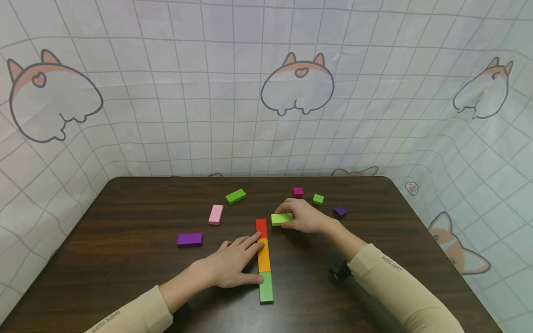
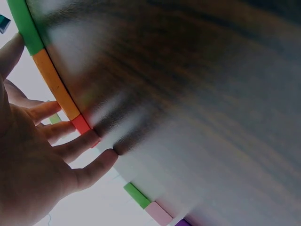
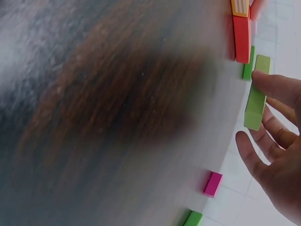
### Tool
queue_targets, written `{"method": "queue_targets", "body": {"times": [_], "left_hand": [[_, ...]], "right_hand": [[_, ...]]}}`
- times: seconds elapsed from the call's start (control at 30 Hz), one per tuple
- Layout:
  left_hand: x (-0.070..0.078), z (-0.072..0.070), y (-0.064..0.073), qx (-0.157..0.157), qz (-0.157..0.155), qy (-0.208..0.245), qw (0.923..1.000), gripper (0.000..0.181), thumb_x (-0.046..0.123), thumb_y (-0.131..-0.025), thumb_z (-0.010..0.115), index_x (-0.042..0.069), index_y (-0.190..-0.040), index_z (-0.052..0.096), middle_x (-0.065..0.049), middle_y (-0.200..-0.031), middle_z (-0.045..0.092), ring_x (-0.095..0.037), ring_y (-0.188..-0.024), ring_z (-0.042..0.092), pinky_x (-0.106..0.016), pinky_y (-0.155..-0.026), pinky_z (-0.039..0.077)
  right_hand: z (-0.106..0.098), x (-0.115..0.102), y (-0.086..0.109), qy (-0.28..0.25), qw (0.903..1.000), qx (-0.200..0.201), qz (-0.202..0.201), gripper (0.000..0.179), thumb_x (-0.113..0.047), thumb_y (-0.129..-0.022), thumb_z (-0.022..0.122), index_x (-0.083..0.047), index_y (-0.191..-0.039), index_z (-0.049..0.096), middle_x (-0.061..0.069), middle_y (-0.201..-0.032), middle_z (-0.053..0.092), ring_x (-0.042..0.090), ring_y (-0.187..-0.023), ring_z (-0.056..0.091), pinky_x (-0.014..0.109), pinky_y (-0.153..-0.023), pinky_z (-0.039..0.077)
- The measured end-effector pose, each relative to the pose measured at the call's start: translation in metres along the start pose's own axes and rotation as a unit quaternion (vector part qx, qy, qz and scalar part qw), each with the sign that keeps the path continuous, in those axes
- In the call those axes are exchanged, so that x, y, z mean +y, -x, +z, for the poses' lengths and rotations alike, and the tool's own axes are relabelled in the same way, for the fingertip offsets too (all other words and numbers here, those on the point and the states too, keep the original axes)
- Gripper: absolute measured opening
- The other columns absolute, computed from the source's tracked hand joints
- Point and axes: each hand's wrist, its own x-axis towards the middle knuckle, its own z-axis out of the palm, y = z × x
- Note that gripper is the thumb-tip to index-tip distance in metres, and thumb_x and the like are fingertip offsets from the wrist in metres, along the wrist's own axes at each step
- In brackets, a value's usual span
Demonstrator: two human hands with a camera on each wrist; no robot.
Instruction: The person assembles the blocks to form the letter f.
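A row of three blocks lies end to end on the dark table: red point(image 1: 261, 227), orange point(image 1: 264, 255) and green point(image 1: 266, 287). My left hand point(image 1: 245, 261) lies flat beside the row, straight fingers point(image 2: 70, 146) touching the orange block point(image 2: 54, 84) and the red block point(image 2: 82, 125), thumb against the green one. My right hand point(image 1: 300, 216) pinches a light green block point(image 1: 281, 218) just right of the red block. In the right wrist view that light green block point(image 3: 256, 101) sits between thumb and fingers point(image 3: 275, 87), close to the red block point(image 3: 242, 30).
Loose blocks lie around on the table point(image 1: 125, 222): a green one point(image 1: 235, 196), pink point(image 1: 215, 214) and purple point(image 1: 189, 239) to the left, magenta point(image 1: 298, 191), small green point(image 1: 318, 199) and small purple point(image 1: 340, 211) behind the right hand. A patterned cloth backs the table.
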Motion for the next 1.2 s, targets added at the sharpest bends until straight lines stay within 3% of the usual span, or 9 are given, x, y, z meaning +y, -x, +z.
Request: {"method": "queue_targets", "body": {"times": [0.83, 1.2], "left_hand": [[-0.002, -0.001, -0.001, -0.003, -0.001, -0.001, 1.0, 0.088, 0.069, -0.095, 0.057, 0.013, -0.16, 0.037, -0.008, -0.17, 0.02, -0.032, -0.149, 0.03, -0.064, -0.107, 0.034], [-0.003, -0.001, -0.003, -0.005, -0.002, 0.002, 1.0, 0.088, 0.069, -0.095, 0.056, 0.013, -0.16, 0.036, -0.008, -0.17, 0.019, -0.033, -0.149, 0.03, -0.064, -0.108, 0.034]], "right_hand": [[0.013, -0.001, -0.015, -0.003, 0.9997, -0.026, 0.004, 0.03, -0.01, -0.09, 0.079, -0.004, -0.118, 0.072, 0.004, -0.109, 0.065, 0.017, -0.093, 0.057, 0.034, -0.087, 0.049], [0.017, 0.0, -0.017, -0.003, 0.9991, -0.038, 0.015, 0.035, -0.01, -0.09, 0.08, -0.003, -0.122, 0.07, 0.007, -0.112, 0.066, 0.022, -0.1, 0.061, 0.039, -0.092, 0.052]]}}
